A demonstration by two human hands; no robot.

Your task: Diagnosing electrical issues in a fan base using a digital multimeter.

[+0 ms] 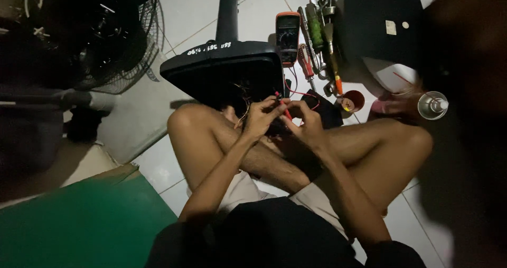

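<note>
Mid-step, at frame centre: left hand (260,119) and right hand (305,121) meeting over red wire (285,111), fingers pinched on it, just below black fan base (222,70). Probably joining or stripping wire end. Next move likely needs steady fine grip. Wire's long axis slanting upper left to lower right; tip direction unclear. Multimeter (288,35) above on floor (264,14).

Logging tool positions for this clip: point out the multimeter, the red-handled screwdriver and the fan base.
multimeter (288,35), head view, on its dark display face.
red-handled screwdriver (304,61), head view, on the red handle.
fan base (222,70), head view, on its black top surface.
</note>
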